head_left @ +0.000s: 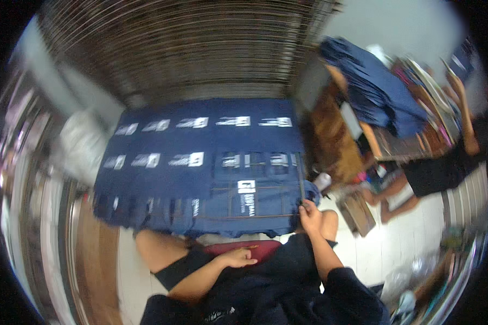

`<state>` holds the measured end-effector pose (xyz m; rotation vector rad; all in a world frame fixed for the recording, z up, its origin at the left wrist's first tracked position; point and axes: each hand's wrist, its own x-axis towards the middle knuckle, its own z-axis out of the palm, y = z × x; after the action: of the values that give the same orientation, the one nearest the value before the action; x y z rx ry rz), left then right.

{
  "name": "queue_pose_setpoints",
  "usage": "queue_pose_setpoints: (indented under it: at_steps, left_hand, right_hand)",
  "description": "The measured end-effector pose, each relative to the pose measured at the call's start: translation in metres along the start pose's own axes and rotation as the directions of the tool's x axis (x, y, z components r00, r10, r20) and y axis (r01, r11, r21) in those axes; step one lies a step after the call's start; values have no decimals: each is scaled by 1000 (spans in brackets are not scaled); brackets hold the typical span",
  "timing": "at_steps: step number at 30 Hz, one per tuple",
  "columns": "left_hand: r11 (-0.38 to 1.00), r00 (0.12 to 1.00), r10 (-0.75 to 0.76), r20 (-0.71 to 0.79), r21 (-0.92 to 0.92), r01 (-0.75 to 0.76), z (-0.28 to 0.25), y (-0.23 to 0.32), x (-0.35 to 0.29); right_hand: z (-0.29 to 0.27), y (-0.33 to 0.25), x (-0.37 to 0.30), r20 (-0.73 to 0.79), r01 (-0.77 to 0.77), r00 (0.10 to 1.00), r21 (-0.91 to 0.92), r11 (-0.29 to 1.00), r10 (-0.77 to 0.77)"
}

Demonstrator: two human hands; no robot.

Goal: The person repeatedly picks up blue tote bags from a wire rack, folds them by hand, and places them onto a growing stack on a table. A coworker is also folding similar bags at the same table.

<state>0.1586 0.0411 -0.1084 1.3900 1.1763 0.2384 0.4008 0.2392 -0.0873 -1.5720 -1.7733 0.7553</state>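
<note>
Navy-blue fabric (157,141) with rows of white prints covers the surface in front of me. On its near right part lies a thin rectangular wire frame (255,217), with a larger white print showing inside it. My right hand (310,218) is closed at the frame's near right corner, by the fabric's edge. My left hand (239,258) is over my lap, above a red surface (268,250). Its fingers are curled, and a thin yellowish bit shows beside them, too small to make out.
A dark rack of many thin bars (190,49) rises behind the fabric. To the right, more navy cloth (368,86) drapes over a wooden table (336,135), where another person (444,168) sits. A brown box (357,212) stands on the floor. Pale plastic bundles (81,143) are at left.
</note>
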Motion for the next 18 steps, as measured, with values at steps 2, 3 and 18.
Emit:
queue_pose_setpoints:
  at_steps: [2, 3, 18]
  left_hand:
    - [993, 992, 96, -78, 76, -90, 6, -11, 7]
    - [990, 988, 131, -80, 54, -126, 8, -14, 14]
    - [998, 998, -65, -5, 20, 65, 5, -2, 10]
  right_hand:
    - [4, 21, -1, -23, 77, 997, 57, 995, -76]
    - [10, 59, 3, -17, 46, 999, 192, 980, -44]
    - [18, 57, 9, 79, 21, 995, 388, 921, -57]
